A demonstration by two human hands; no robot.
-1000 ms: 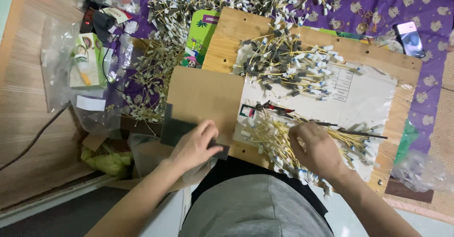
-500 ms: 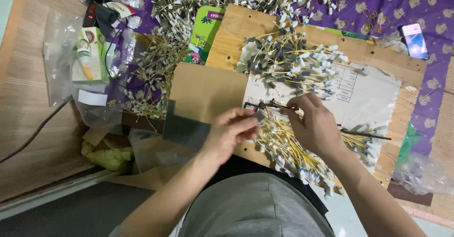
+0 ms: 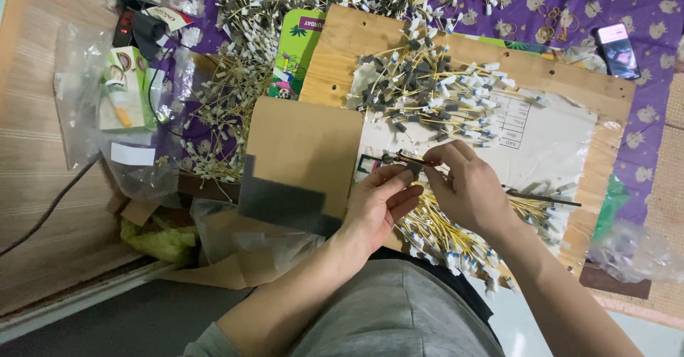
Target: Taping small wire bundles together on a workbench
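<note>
Seen from above, a person's left hand [image 3: 377,207] and right hand [image 3: 467,186] meet over a wooden board [image 3: 342,50], both grips pinched closed on a thin yellow wire [image 3: 402,159], above a pile of yellow wires [image 3: 442,229].

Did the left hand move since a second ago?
Yes. The left hand has moved right, off the dark foam strip by the cardboard sheet, and now meets the right hand over the yellow wires.

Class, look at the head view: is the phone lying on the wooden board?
No, the phone lies on the purple cloth, beyond the wooden board.
</note>
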